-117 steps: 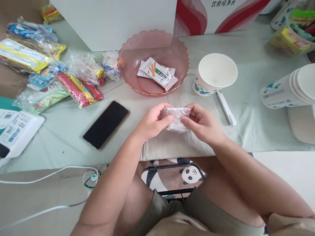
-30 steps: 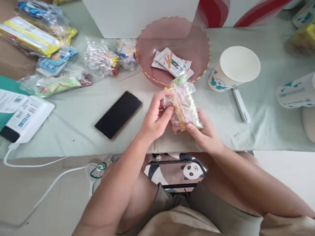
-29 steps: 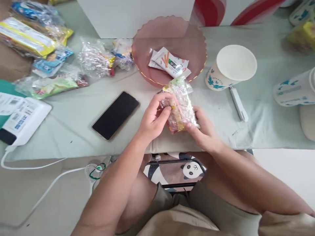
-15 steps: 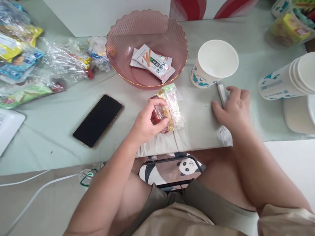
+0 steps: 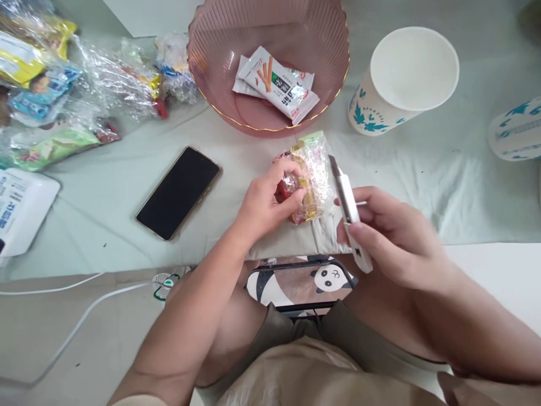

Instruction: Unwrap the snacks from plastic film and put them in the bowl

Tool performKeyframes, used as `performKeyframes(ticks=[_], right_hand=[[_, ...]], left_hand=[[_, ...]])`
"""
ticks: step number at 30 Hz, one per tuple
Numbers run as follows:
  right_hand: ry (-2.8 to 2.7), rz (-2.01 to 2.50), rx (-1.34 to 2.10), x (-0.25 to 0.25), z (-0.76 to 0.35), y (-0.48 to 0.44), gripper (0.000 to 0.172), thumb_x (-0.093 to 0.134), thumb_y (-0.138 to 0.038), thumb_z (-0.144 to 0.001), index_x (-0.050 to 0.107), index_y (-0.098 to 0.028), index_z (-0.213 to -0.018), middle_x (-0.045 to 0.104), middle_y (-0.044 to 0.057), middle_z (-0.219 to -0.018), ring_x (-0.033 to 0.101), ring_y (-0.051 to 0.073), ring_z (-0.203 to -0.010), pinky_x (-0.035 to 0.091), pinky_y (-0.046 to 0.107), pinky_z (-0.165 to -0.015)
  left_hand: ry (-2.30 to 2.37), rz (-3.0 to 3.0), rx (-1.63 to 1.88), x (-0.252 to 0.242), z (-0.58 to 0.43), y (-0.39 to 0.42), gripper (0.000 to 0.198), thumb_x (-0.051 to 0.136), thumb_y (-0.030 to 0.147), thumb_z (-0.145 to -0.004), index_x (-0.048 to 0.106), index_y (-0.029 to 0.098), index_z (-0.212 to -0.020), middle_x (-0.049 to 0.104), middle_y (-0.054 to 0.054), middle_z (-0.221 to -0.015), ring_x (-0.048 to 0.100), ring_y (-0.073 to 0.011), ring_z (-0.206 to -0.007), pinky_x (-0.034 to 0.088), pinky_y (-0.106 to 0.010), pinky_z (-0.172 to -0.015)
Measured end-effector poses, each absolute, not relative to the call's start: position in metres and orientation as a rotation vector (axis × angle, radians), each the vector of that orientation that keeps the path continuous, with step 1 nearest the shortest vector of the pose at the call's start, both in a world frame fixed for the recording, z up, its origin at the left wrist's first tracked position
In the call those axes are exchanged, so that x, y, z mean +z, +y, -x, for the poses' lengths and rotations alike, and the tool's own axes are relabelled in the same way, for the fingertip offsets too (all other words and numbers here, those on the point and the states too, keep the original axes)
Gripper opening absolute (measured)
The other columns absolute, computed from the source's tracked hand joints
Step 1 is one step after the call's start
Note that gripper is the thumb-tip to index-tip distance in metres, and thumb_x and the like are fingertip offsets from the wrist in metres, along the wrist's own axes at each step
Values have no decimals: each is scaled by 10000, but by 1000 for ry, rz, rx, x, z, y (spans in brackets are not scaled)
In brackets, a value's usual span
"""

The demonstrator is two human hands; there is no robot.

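Observation:
Near the table's front edge, my left hand [image 5: 273, 197] is closed around the left side of a clear plastic snack packet [image 5: 315, 175] with red, yellow and green print. My right hand [image 5: 386, 234] grips a white box cutter [image 5: 350, 211] between thumb and fingers. Its dark blade tip points up and away, beside the packet's right edge and apart from it as far as I can tell. Just beyond the packet stands a pink ribbed bowl [image 5: 203, 84] with a gold rim. Two white snack sachets [image 5: 276, 84] lie inside it.
A large white paper cup [image 5: 401, 79] stands right of the bowl, with another cup [image 5: 518, 132] lying at the far right. A black phone [image 5: 178, 193] lies to the left. Several plastic-wrapped snacks [image 5: 51, 113] crowd the back left, above a white device [image 5: 27, 208].
My right hand has lifted the box cutter off the table and brought it left, close to the packet. My left hand still holds the packet. The camera view has shifted slightly.

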State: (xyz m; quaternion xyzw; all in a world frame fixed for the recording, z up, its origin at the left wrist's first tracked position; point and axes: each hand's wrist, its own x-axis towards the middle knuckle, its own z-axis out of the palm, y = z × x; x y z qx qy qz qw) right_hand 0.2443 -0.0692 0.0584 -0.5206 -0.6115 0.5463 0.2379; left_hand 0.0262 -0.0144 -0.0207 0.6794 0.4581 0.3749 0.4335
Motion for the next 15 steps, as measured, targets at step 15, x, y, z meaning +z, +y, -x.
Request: performKeyframes(ticks=[15], right_hand=[[-1282, 1635, 1724, 47, -209, -55, 309, 650, -448, -928, 487, -222, -793, 642, -24, -527, 551, 113, -409, 414, 217, -414]], left_hand=[[1083, -1628, 1174, -27, -25, -18, 210, 768, 267, -835, 631, 253, -993, 630, 5, -898, 547, -147, -728, 448, -264, -684]])
